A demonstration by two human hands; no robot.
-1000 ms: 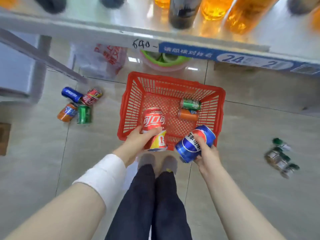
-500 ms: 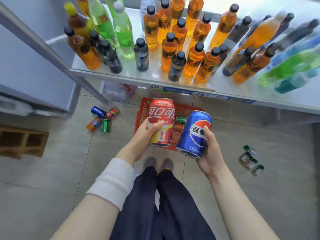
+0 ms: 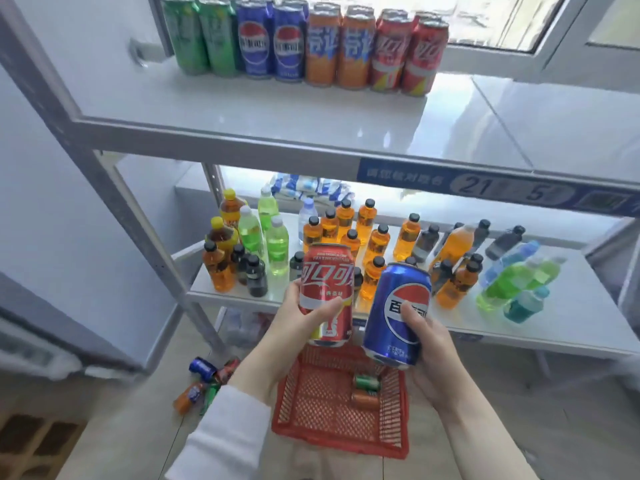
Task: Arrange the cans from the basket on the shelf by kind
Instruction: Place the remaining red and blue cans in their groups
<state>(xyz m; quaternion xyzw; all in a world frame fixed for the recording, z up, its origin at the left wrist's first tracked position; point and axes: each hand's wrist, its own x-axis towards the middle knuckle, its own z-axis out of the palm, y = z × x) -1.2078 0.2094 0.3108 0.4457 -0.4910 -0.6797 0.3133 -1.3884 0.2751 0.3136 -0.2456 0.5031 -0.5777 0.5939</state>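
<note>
My left hand (image 3: 298, 327) grips a red cola can (image 3: 327, 285), held upright. Beside it my right hand (image 3: 427, 358) grips a blue cola can (image 3: 398, 306), also upright. Both cans hang above the red basket (image 3: 311, 427) on the floor, where a green can (image 3: 367, 382) and an orange can (image 3: 365, 400) lie. On the upper shelf (image 3: 311, 109) cans stand in rows by kind: green cans (image 3: 201, 36), blue cans (image 3: 270, 39), orange cans (image 3: 339, 46), red cans (image 3: 405, 53).
The middle shelf (image 3: 571, 327) carries many bottles of orange, green and dark drinks. Several cans (image 3: 204, 382) lie on the floor left of the basket. A grey shelf post (image 3: 114, 188) slants at the left. The upper shelf is bare at the right.
Both hands have lifted their cans up from the basket, and the view has tilted up, so the upper shelf with its sorted cans has come into sight.
</note>
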